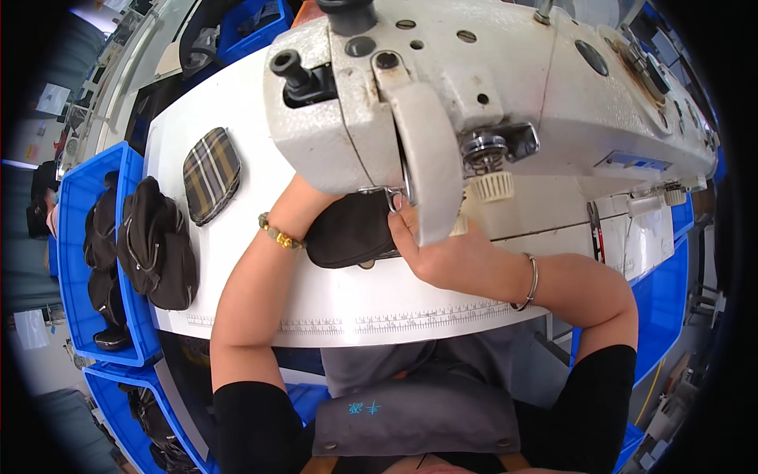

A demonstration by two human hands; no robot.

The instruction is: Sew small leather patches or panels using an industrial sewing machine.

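A black, rounded fabric piece (347,233) lies on the white table under the head of a sewing machine (426,150). Its far part is hidden by the machine. My left hand (314,192), with a beaded bracelet at the wrist, reaches in behind the machine head beside the fabric; its fingers are hidden. At the fabric's right end is my right hand (448,251), wearing a metal bangle. Its thumb and forefinger come together close by the needle and presser foot, and the other fingers are curled behind the machine's front. What they pinch is not clear.
A plaid, rounded fabric piece (212,175) lies at the left of the table (260,316), with a black pouch (158,245) near its edge. Blue bins (71,292) with black pouches stand further left. A red-and-black tool (596,233) lies right; a printed ruler (395,322) runs along the front.
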